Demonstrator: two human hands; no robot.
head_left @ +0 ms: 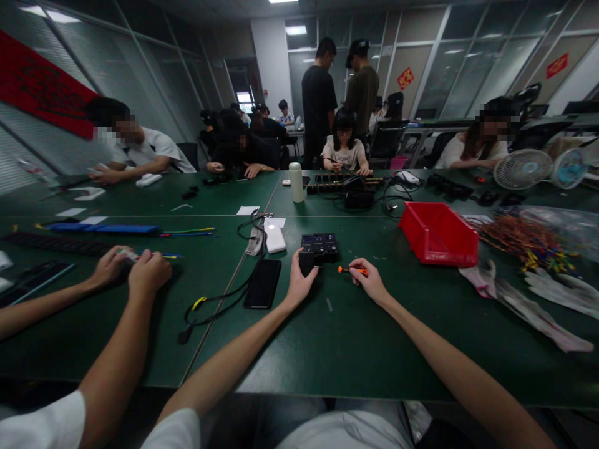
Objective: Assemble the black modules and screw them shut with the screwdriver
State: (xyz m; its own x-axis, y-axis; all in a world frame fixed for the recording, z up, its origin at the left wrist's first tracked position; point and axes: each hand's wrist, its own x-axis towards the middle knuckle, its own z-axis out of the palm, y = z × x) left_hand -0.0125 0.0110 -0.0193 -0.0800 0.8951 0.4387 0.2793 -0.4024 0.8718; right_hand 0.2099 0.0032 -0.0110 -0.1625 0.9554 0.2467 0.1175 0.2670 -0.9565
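My left hand (299, 282) grips a small black block (306, 262) on the green table (355, 337), its fingers wrapped round it. Just behind the block lies a black terminal block unit (320, 244). My right hand (368, 280) is closed on a small orange-handled screwdriver (350, 270) whose tip points left toward the black block. Both forearms reach forward from the near table edge.
A black phone (262, 283) and a black cable (219, 299) lie to the left. A red bin (437, 234) stands to the right, with bundled coloured wires (526, 240) and grey gloves (538, 299) beyond. A co-worker's hands (133, 268) work at my left. Other people sit round the far side.
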